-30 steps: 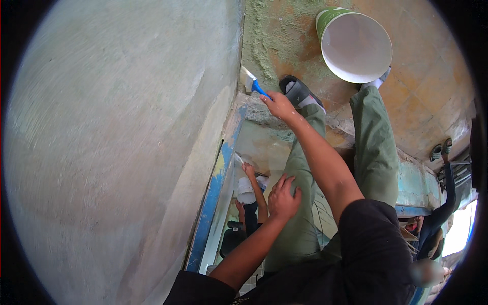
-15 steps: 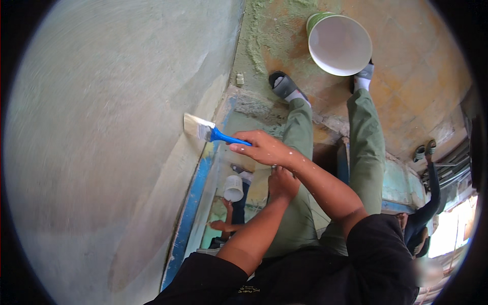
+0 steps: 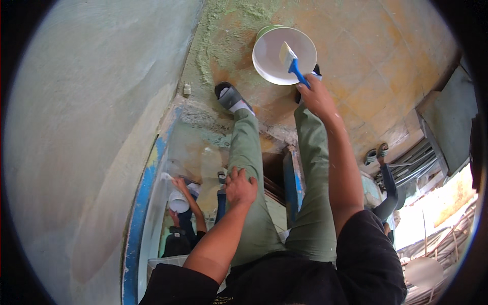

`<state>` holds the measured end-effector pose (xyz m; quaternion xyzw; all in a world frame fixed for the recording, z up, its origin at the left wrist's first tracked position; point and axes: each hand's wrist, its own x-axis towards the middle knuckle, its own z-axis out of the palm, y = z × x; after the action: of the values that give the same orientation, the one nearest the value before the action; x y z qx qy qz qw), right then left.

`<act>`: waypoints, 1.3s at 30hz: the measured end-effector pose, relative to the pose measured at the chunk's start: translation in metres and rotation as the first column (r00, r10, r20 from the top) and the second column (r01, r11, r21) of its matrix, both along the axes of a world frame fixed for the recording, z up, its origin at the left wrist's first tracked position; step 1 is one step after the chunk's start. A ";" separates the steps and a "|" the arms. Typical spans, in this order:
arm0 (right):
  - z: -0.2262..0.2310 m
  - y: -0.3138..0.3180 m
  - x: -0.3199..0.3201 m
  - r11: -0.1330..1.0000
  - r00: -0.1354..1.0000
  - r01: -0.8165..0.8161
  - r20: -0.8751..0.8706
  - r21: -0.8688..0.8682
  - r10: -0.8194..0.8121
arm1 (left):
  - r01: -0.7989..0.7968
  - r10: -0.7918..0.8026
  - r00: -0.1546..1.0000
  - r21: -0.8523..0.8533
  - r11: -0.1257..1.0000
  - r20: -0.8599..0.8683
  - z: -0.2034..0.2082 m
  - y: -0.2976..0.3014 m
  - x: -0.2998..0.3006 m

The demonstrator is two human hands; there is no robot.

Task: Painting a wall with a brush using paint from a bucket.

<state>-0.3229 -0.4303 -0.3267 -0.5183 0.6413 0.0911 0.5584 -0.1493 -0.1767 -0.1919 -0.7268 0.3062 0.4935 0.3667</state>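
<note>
My right hand (image 3: 318,96) is closed around the blue handle of a flat paintbrush (image 3: 292,63) with pale bristles. The brush head is over the mouth of a large white bucket (image 3: 266,55) with a green outer side, standing on the floor by my feet. From above I cannot tell whether the bristles touch anything inside. With its fingers spread, my left hand (image 3: 241,187) rests on my left knee and holds nothing. To the left rises a grey-white wall (image 3: 96,127) with darker, wet-looking patches.
A worn blue-painted edge (image 3: 138,229) runs along the wall's base. At lower left another person's arm (image 3: 192,201) is near a small white bucket (image 3: 179,202). Metal lengths (image 3: 414,168) lie at right near another person's sandals (image 3: 377,154). Green crumbly residue (image 3: 211,46) covers floor beside the wall.
My right hand has carried the paintbrush from the wall rightward to over the bucket. My left hand now lies on my left knee. The view has shifted to the right.
</note>
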 end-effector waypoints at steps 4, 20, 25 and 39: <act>-0.091 -0.011 0.025 0.973 0.941 -0.225 -0.246 0.057 0.232 | 0.007 -0.007 1.000 0.026 1.000 -0.023 -0.006 0.002 -0.009; -0.175 -0.011 0.059 0.973 0.960 -0.232 -0.161 -0.010 0.228 | -0.013 0.013 1.000 -0.005 1.000 -0.017 -0.007 0.015 -0.013; -0.154 -0.006 0.055 0.997 0.984 -0.069 -0.166 -0.038 0.062 | -0.009 0.008 1.000 0.015 1.000 0.019 -0.003 0.018 -0.002; -0.174 0.009 0.038 0.985 0.994 -0.101 0.015 -0.137 0.104 | -0.009 0.009 1.000 0.023 1.000 -0.011 -0.006 0.014 -0.008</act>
<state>-0.2847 -0.4210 -0.5005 -0.5884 0.6123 0.0701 0.5234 -0.1573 -0.1630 -0.1979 -0.7214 0.2992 0.5024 0.3710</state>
